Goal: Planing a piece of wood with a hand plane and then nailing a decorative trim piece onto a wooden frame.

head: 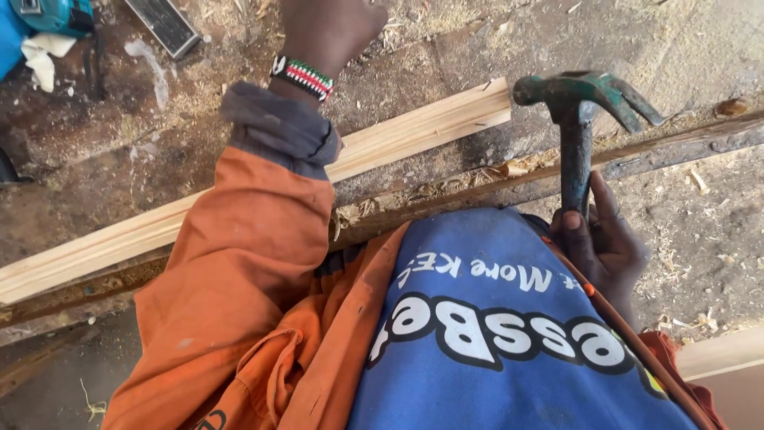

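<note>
- The worktop [446, 48] is a rough, dusty surface strewn with sawdust and shavings, running across the whole view.
- A long pale wooden batten [414, 131] lies slantwise on it, its cut end up near the hammer head, its other end running off to the lower left.
- The left hand [330, 28] reaches out over the batten, a beaded wristband at the wrist; its fingers are cut off by the upper edge, so I cannot tell what its grip holds.
- The right hand [601, 243] has its grip closed round the handle of a green claw hammer [577, 99], head raised just beyond the batten's end, not touching it.
- Judging by this, nailing is in hand: the next blow calls for a steadied nail and a true aim.
- A blue power tool [48, 14] lies well apart in the upper left corner.
</note>
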